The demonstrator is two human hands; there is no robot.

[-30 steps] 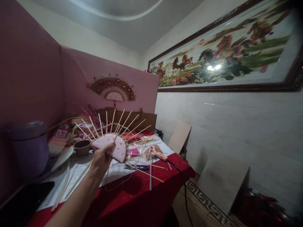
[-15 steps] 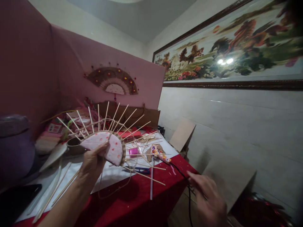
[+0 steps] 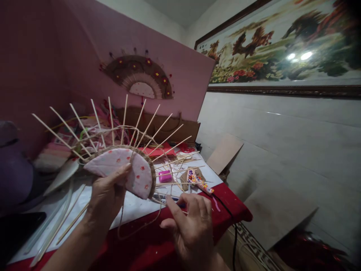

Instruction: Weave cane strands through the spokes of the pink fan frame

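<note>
Fingers of our left hand [image 3: 105, 192] pinched the fan frame [image 3: 141, 180] above the table [image 3: 234, 199]; our right hand [image 3: 194, 222], fingers parted, seemingly adjusted its lower sticks [image 3: 169, 183] — contact unclear — next needing a light pinch.

A red cloth covers the worktop [image 3: 149, 237], with a white sheet [image 3: 135, 209] spread on top. On the sheet sit a pink box [image 3: 165, 176] and, right of it, a flowered glue gun [image 3: 199, 183] beside a brown scrap. Red paper [image 3: 158, 152] lies farther back; at left are translucent rods [image 3: 56, 230], thin wooden sticks [image 3: 73, 222] and a dark flat object [image 3: 24, 233].
</note>
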